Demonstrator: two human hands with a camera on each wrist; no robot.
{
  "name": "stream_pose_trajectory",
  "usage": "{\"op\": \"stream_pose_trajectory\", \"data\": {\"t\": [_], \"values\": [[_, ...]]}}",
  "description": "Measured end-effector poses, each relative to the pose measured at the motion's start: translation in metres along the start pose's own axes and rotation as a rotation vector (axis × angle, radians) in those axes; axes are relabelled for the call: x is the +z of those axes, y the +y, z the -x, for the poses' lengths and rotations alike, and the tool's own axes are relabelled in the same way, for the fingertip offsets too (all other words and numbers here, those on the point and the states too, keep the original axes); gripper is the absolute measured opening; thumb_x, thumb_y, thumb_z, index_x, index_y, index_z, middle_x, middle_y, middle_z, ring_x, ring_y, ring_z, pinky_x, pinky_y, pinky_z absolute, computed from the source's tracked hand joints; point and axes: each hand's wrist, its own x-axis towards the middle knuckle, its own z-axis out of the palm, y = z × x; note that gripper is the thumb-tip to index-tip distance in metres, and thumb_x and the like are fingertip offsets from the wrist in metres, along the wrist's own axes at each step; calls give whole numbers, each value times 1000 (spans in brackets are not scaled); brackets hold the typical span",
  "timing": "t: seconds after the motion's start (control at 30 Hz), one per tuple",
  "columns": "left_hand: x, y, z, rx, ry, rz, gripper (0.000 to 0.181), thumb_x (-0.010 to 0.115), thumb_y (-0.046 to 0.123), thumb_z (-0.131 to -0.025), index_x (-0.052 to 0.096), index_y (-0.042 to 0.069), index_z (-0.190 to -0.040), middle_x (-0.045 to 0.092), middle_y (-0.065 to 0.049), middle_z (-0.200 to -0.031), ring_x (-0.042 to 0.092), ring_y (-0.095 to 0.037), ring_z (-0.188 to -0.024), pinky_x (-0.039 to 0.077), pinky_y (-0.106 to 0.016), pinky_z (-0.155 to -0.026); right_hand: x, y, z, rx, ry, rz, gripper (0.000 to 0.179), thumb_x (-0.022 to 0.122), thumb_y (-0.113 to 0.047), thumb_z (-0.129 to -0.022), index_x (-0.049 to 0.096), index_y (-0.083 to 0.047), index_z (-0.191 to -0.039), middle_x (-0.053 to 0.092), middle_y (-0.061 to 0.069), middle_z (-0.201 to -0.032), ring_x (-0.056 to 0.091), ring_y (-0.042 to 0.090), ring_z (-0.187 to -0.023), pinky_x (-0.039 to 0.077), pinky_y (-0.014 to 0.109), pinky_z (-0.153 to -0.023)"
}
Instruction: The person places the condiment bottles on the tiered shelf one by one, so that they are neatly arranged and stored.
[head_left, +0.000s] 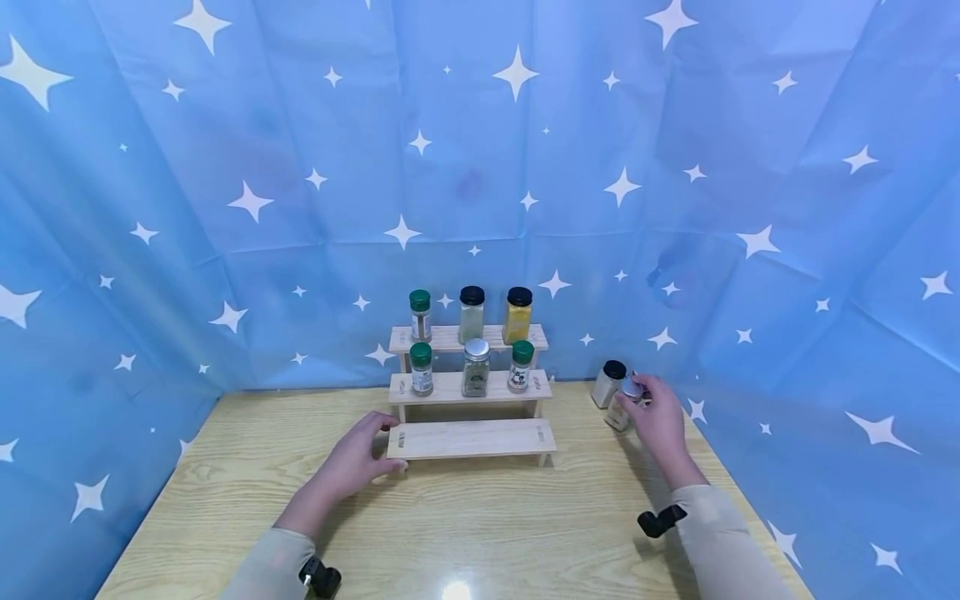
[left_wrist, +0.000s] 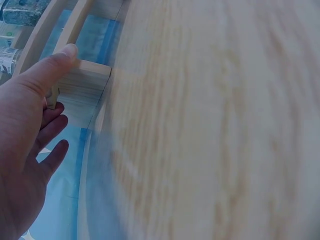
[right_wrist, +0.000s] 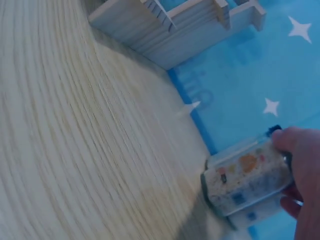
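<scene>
Right hand [head_left: 660, 421] half-closed around jar [head_left: 618, 415]

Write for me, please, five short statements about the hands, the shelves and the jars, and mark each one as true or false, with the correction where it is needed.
1. The left hand grips the left end of the lowest shelf. True.
2. The right hand holds a green-capped jar. False: it holds a grey-lidded jar.
3. A black-capped jar is beside the grey-lidded jar. True.
4. The central jar on the middle shelf has a silver lid. True.
5. The jar with yellow contents stands on the middle shelf. False: it stands on the top shelf.
</scene>
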Motion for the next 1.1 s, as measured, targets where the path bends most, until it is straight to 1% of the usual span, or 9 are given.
{"op": "stream_pose_trajectory", "data": {"t": [0.1,0.2,0.33,0.4,0.57,0.67,0.9,0.97,1.1], "values": [[1,0,0,-16,-3,1,74,98,28,-87,62,11,-149,64,-6,-148,61,-33,-140,52,-56,-117,4,0,5,28,36,-66,44,85,-13,-100,70,5,-137,68,22,-123,67,33,-108,50,12,-79],[2,0,1,-31,-8,3,73,98,29,-88,62,13,-149,64,-5,-149,60,-32,-140,52,-56,-117,8,-3,10,47,70,-139,44,86,-11,-98,72,3,-138,69,20,-121,66,21,-105,49,3,-77],[3,2,1,-34,-3,2,73,98,28,-88,62,14,-149,64,-5,-149,60,-32,-141,52,-55,-118,9,-11,14,48,90,-221,44,87,-13,-98,73,3,-137,71,21,-122,63,6,-99,52,4,-78],[3,3,2,-35,-3,1,73,98,28,-88,62,14,-149,63,-5,-149,60,-32,-141,52,-55,-118,9,-16,15,50,89,-247,43,86,-14,-99,73,3,-137,71,21,-122,62,3,-98,53,5,-78],[2,3,3,-33,-7,2,72,97,28,-88,62,13,-149,63,-6,-148,60,-33,-140,53,-56,-117,8,-28,16,42,96,-278,41,85,-14,-100,74,1,-136,71,18,-120,63,9,-98,53,7,-77],[1,4,3,-31,-9,3,72,97,29,-89,62,12,-149,63,-6,-148,60,-33,-140,53,-57,-116,6,-38,16,14,103,-296,40,85,-14,-100,75,0,-135,70,16,-120,63,11,-98,54,8,-78],[0,4,1,-22,-3,-5,73,98,29,-88,62,12,-149,64,-6,-148,61,-33,-140,53,-56,-117,7,-63,17,-16,131,-383,35,87,-5,-96,78,1,-129,73,19,-120,62,8,-94,52,6,-76],[0,3,1,-22,-2,-6,73,98,29,-88,62,12,-149,64,-6,-148,60,-33,-140,52,-56,-117,5,-78,18,-14,137,-403,34,87,0,-95,78,5,-127,73,23,-118,62,8,-92,52,6,-75],[0,4,1,-27,-5,-3,74,98,29,-88,61,12,-149,63,-6,-149,60,-33,-141,52,-56,-118,-4,-112,27,-27,114,-421,32,85,3,-94,77,8,-125,72,27,-116,63,6,-91,49,10,-73]]}}
